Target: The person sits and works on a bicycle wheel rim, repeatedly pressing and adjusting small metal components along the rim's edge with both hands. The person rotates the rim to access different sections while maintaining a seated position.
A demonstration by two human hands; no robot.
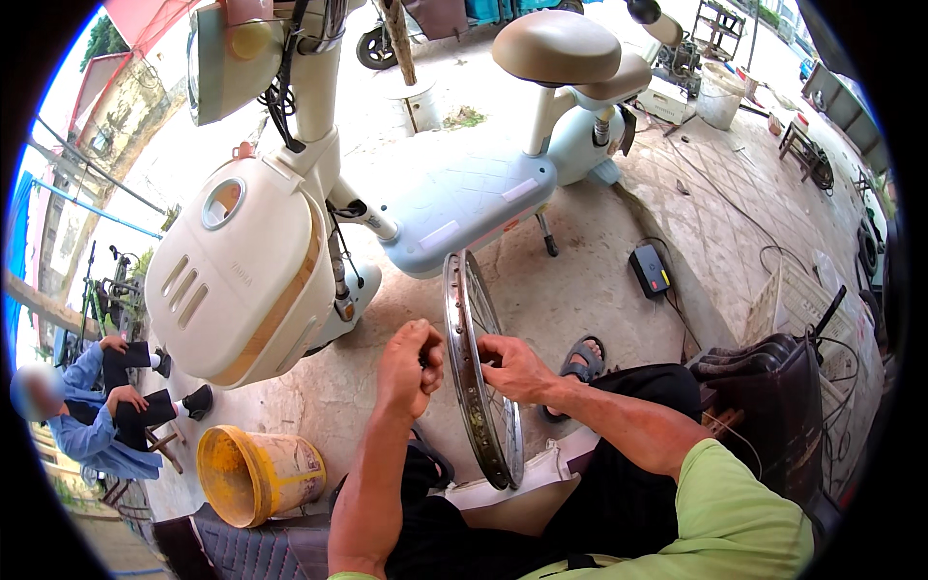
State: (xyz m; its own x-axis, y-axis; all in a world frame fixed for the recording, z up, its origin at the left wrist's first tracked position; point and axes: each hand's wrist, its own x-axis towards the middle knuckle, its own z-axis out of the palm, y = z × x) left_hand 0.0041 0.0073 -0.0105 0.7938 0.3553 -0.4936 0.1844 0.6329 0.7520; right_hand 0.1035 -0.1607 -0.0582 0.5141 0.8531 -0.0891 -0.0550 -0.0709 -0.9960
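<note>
A bare spoked wheel (460, 367) with a shiny, rust-marked metal rim and no tyre stands upright between my knees, edge toward me. To its left, my left hand (410, 369) is closed in a fist beside the rim; a little of something dark shows between the fingers, too small to name. On the other side, my right hand (519, 369) has its fingers curled in at the rim and spokes, gripping the wheel. The fingertips there are partly hidden by the rim. A white and tan cloth-like piece (527, 480) lies beneath the wheel's lower end.
A cream and pale-blue electric scooter (464, 198) stands just ahead. A yellow-stained bucket (295, 469) lies tilted at the left, near a seated person (106, 406). To the right are a black charger box (649, 270) with a cable, a dark seat (764, 396) and a crate (802, 304).
</note>
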